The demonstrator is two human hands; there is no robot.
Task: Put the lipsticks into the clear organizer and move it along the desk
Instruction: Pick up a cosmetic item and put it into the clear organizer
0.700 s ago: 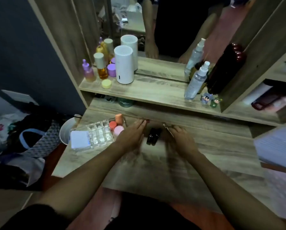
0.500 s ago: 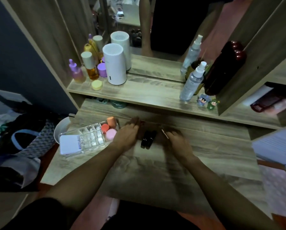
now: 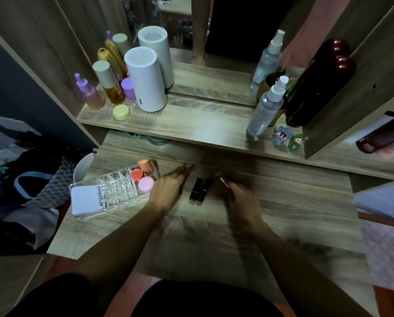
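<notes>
Two black lipsticks lie side by side on the wooden desk, between my hands. My left hand rests flat on the desk just left of them, fingers stretched out, holding nothing. My right hand lies just right of them, fingers curled around a thin stick-like item that pokes out toward the shelf. The clear organizer stands at the desk's left end, next to my left hand, with a white card and pink, orange and red round items inside.
A raised shelf behind the desk carries a white cylinder, several bottles, a yellow jar, a spray bottle and small figurines. A mirror stands behind it. Bags lie on the floor at left.
The view has shifted a little, so the scene sits lower and left in frame. Both hands stay beside the lipsticks, with the right hand's fingers curled slightly more.
</notes>
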